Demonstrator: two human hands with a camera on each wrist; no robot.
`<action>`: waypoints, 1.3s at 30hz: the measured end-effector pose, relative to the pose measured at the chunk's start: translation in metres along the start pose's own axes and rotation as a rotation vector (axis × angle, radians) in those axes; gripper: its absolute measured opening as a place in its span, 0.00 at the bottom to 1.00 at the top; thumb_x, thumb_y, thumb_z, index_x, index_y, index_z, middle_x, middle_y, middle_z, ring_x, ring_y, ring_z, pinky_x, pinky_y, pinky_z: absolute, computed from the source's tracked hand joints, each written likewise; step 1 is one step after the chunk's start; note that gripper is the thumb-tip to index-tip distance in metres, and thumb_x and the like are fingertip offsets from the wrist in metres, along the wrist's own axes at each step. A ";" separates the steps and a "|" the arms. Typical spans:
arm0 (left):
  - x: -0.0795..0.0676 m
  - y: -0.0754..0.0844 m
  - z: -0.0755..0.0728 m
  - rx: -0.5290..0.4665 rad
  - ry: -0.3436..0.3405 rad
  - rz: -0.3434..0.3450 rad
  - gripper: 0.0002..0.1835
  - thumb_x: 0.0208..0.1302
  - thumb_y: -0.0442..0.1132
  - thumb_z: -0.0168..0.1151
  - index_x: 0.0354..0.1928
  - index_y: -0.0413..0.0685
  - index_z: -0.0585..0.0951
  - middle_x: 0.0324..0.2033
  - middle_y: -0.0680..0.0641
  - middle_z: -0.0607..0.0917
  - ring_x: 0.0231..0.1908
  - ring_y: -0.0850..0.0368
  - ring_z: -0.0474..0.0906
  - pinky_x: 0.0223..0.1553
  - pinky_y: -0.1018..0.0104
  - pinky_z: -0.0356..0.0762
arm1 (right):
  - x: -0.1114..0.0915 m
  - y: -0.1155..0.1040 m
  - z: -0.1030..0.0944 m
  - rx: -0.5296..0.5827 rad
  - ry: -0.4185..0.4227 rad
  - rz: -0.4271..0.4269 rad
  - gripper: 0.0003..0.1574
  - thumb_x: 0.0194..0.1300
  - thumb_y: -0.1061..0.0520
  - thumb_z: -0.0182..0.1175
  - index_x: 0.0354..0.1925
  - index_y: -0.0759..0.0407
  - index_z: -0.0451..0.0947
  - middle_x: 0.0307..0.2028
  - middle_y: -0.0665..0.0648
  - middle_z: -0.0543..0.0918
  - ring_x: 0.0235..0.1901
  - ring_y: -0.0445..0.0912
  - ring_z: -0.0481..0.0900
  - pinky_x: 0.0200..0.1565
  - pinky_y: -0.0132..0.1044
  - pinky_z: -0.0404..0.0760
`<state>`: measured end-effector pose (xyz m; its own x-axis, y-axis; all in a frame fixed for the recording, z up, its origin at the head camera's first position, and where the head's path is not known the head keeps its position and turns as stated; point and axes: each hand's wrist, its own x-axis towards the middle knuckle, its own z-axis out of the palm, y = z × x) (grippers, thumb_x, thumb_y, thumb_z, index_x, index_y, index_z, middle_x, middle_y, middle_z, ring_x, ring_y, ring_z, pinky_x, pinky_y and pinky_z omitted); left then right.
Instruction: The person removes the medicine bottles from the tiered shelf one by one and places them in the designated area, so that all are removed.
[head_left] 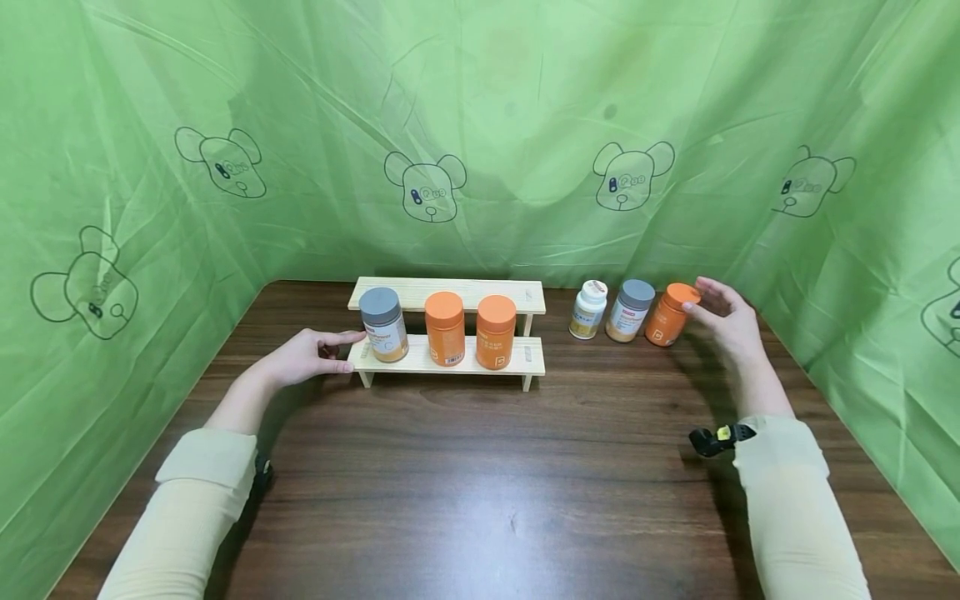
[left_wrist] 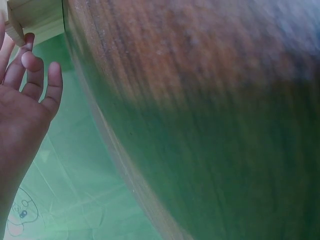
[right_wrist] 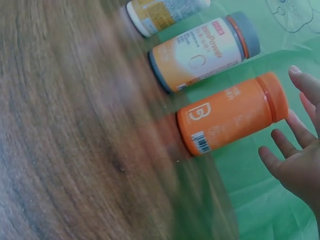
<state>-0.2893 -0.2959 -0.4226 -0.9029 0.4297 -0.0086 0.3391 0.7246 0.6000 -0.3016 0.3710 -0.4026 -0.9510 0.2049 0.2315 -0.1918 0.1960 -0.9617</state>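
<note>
In the head view my left hand [head_left: 311, 357] grips the left end of a two-step wooden rack [head_left: 534, 357], thumb in front and fingers at the plank's end. The left wrist view shows curled fingers [left_wrist: 34, 75] against the wood. On the rack's lower step stand a grey-lidded bottle [head_left: 384, 333] and two orange bottles [head_left: 446, 333] [head_left: 495, 337]. My right hand [head_left: 731, 325] is beside the lid of another orange bottle [head_left: 666, 321], upright on the table. In the right wrist view its fingers are spread and relaxed around the lid [right_wrist: 274, 97], not closed on it.
Left of that orange bottle stand a second grey-lidded bottle [head_left: 628, 315] and a small white-capped bottle [head_left: 588, 312], in a row. The rack's upper step [head_left: 450, 292] runs behind the lower one. Green curtains [head_left: 517, 108] hang close around the dark wooden table [head_left: 480, 475].
</note>
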 end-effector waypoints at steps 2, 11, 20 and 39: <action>0.000 0.000 0.000 -0.002 0.003 0.000 0.34 0.52 0.54 0.70 0.63 0.58 0.73 0.48 0.47 0.81 0.27 0.59 0.69 0.30 0.67 0.69 | 0.000 -0.003 0.000 -0.031 -0.002 -0.011 0.37 0.58 0.60 0.67 0.64 0.58 0.67 0.54 0.46 0.75 0.56 0.44 0.69 0.46 0.19 0.68; -0.001 0.000 0.000 -0.017 -0.011 -0.010 0.34 0.53 0.53 0.69 0.64 0.57 0.73 0.54 0.46 0.80 0.29 0.57 0.69 0.32 0.67 0.69 | -0.015 -0.031 0.006 -0.039 -0.045 -0.036 0.36 0.58 0.62 0.66 0.64 0.59 0.67 0.55 0.45 0.75 0.61 0.48 0.66 0.52 0.21 0.67; -0.002 0.000 0.001 -0.009 0.003 0.002 0.34 0.53 0.53 0.70 0.63 0.57 0.73 0.52 0.46 0.80 0.28 0.59 0.70 0.31 0.67 0.69 | -0.017 -0.037 0.012 0.024 -0.079 -0.064 0.38 0.59 0.63 0.65 0.66 0.60 0.65 0.56 0.44 0.74 0.60 0.40 0.66 0.55 0.21 0.65; -0.001 0.002 0.000 -0.025 -0.011 -0.023 0.35 0.53 0.53 0.70 0.64 0.57 0.73 0.42 0.47 0.84 0.29 0.57 0.69 0.32 0.67 0.69 | -0.040 -0.084 0.054 0.093 -0.126 -0.176 0.35 0.57 0.65 0.66 0.63 0.58 0.69 0.62 0.53 0.71 0.63 0.44 0.63 0.56 0.24 0.65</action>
<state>-0.2875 -0.2950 -0.4209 -0.9073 0.4194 -0.0314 0.3117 0.7207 0.6192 -0.2604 0.2941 -0.3393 -0.9225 0.0527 0.3823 -0.3735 0.1273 -0.9189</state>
